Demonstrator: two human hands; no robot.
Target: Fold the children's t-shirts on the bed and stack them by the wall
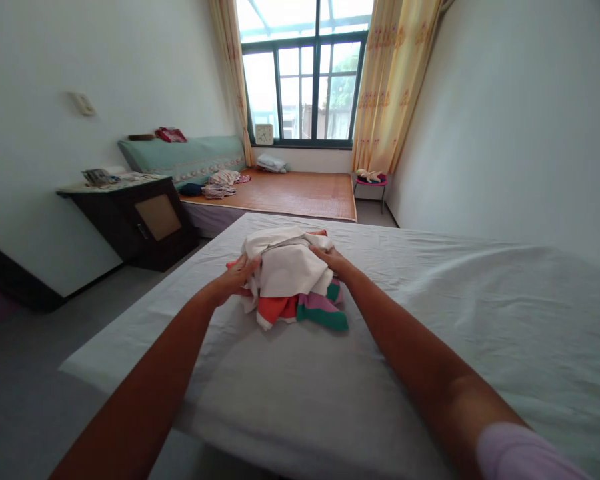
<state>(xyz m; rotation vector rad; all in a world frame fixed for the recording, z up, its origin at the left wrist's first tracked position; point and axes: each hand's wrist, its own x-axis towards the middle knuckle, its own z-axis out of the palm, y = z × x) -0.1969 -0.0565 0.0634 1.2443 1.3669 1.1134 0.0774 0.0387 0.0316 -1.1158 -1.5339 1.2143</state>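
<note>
A crumpled pile of clothes lies on the pale bed sheet (300, 373). On top is a white garment (293, 267), loosely folded over. Beneath its front edge show an orange-red cloth (277, 309) with a white border and a green and mauve cloth (325, 312). My left hand (237, 277) holds the pile's left side, thumb on the white fabric, with some fingers hidden against it. At the upper right side, my right hand (333, 259) grips the white garment, its fingertips partly lost in the folds.
Beyond the sheet stands a second bed with a brown mat (300, 190), several clothes (223, 183) and a green padded headboard (180, 157). A dark cabinet (150, 223) is at left. At far right, a stool (371, 180) bears a doll-like thing. Walls flank both sides.
</note>
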